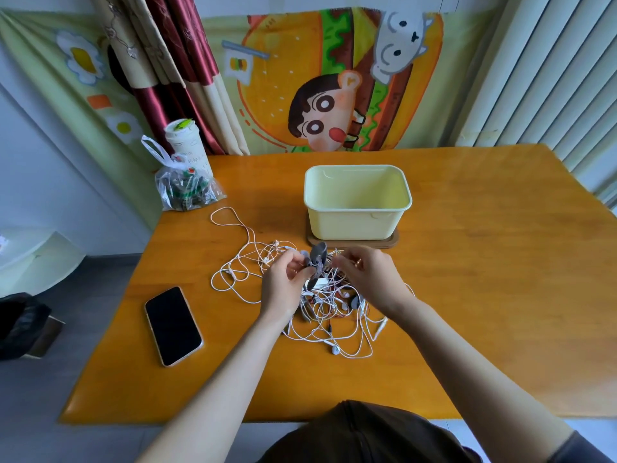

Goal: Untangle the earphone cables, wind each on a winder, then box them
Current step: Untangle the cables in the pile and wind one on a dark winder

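A tangle of white earphone cables [320,315] lies on the orange table, with one loop [230,218] trailing toward the back left. My left hand [283,285] holds a grey winder [316,259] just above the pile. My right hand [367,275] has its fingers curled, pinching cable at the winder's right side. Another grey winder [355,302] lies partly buried in the cables. An empty pale yellow box [357,222] stands on a wooden lid just behind the pile.
A black phone [173,325] lies face up at the left of the table [484,279]. At the back left corner sit a clear plastic bag [187,188] and a white cup [185,142]. A cartoon cloth hangs behind.
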`<state>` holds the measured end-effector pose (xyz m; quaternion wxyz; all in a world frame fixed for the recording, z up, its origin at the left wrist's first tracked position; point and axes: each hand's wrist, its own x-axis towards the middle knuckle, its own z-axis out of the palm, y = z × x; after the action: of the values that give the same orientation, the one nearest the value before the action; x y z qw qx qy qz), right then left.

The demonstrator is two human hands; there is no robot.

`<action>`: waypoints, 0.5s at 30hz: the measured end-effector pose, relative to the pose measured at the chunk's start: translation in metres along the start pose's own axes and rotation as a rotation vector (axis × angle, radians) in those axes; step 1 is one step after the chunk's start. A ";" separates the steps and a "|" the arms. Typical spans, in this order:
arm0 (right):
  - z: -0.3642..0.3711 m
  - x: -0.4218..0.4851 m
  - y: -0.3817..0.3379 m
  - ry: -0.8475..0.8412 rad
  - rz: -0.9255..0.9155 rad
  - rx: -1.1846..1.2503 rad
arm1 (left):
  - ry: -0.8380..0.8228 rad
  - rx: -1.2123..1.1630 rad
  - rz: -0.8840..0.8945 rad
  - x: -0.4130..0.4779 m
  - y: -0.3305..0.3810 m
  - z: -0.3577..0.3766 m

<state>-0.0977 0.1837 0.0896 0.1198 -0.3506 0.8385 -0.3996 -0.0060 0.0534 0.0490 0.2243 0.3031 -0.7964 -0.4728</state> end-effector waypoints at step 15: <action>-0.014 0.015 0.006 0.062 0.019 0.056 | -0.403 -0.184 -0.045 -0.012 0.005 -0.005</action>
<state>-0.1184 0.1850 0.0954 0.1072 -0.3264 0.8337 -0.4324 0.0045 0.0603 0.0553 0.0765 0.1984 -0.7716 -0.5996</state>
